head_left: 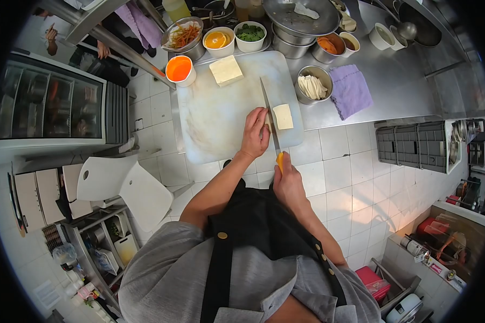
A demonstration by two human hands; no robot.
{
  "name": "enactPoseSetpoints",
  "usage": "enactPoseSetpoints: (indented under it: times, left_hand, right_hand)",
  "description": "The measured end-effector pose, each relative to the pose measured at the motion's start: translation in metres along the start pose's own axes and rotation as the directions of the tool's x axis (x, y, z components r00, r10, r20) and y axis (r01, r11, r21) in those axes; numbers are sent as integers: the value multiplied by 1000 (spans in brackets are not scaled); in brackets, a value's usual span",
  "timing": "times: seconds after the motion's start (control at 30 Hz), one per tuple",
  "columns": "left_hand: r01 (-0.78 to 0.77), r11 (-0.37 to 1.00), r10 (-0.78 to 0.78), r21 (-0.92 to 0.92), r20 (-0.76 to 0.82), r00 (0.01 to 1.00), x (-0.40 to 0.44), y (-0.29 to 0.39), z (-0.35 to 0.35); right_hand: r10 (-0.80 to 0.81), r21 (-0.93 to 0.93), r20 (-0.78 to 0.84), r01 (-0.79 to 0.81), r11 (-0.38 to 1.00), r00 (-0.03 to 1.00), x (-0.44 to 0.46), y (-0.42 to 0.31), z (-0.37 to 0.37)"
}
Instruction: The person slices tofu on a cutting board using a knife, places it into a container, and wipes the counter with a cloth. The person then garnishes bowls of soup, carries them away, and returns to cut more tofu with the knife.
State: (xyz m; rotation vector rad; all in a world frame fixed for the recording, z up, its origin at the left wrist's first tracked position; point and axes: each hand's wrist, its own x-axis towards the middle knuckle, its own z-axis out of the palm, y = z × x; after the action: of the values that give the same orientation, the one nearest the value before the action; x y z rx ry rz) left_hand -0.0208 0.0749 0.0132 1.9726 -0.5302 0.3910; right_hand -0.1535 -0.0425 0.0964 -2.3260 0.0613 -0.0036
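Note:
My right hand (pixel 289 182) is wrapped round the yellow handle of a long kitchen knife (pixel 270 116), its blade pointing away from me over the white cutting board (pixel 215 132). Against the left side of the blade, my left hand (pixel 256 132) has its fingers bent and close together. A pale sliver shows between those fingers and the blade, mostly hidden. Just right of the knife lies a flat cream-coloured slab (pixel 283 117). A larger block (pixel 226 71) of the same colour, like tofu or cheese, sits at the board's far side.
Along the back stand a tub of orange liquid (pixel 180 70), shredded carrots (pixel 184 36), orange slices (pixel 216 40) and chopped greens (pixel 250 33). Right of the board are a metal pot with pale strips (pixel 313 86) and a purple cloth (pixel 352 91). A white chair (pixel 140 188) stands at left.

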Motion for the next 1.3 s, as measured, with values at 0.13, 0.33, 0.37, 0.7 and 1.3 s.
enactPoseSetpoints:
  times: [0.13, 0.33, 0.37, 0.7, 1.3]
  left_hand:
    - [1, 1000, -1, -3, -3, 1000, -1, 0, 0]
    - [-1, 1000, 2, 5, -6, 1000, -2, -3, 1]
    - [-3, 1000, 3, 6, -4, 1000, -2, -4, 2]
    - [2, 1000, -2, 0, -13, 1000, -1, 0, 1]
    - [154, 968, -188, -199, -167, 968, -18, -18, -4]
  right_hand:
    - [3, -12, 19, -3, 1000, 1000, 3, 4, 3]
    - [91, -11, 48, -90, 996, 995, 9, -1, 3]
    - [91, -10, 47, -91, 996, 995, 10, -1, 3]
    - [72, -40, 47, -70, 997, 996, 12, 9, 16]
    - [121, -192, 80, -104, 976, 989, 4, 32, 11]
